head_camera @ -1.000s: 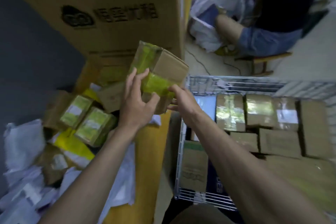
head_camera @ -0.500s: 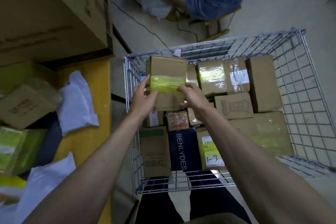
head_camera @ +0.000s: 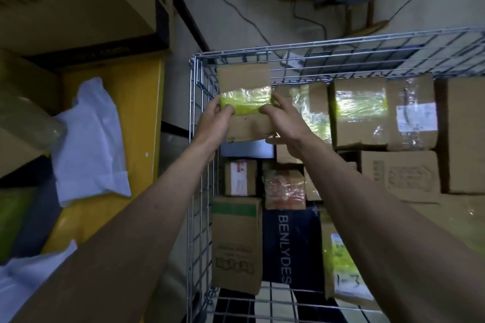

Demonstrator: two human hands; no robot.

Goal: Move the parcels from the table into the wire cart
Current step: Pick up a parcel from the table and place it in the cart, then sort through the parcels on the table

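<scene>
White capitals reading BENLYDES run lengthwise along the dark blue box (head_camera: pixel 291 244) in the wire cart (head_camera: pixel 341 46). Handwritten "1-3" stands on the white label (head_camera: pixel 347 274) of the yellow-taped parcel (head_camera: pixel 341 265) at the blue box's right. The printing on the green-striped carton (head_camera: pixel 237 244), on the brown box with a stamped emblem (head_camera: pixel 401 173) and on the far white shipping label (head_camera: pixel 416 117) is too blurred to read
</scene>
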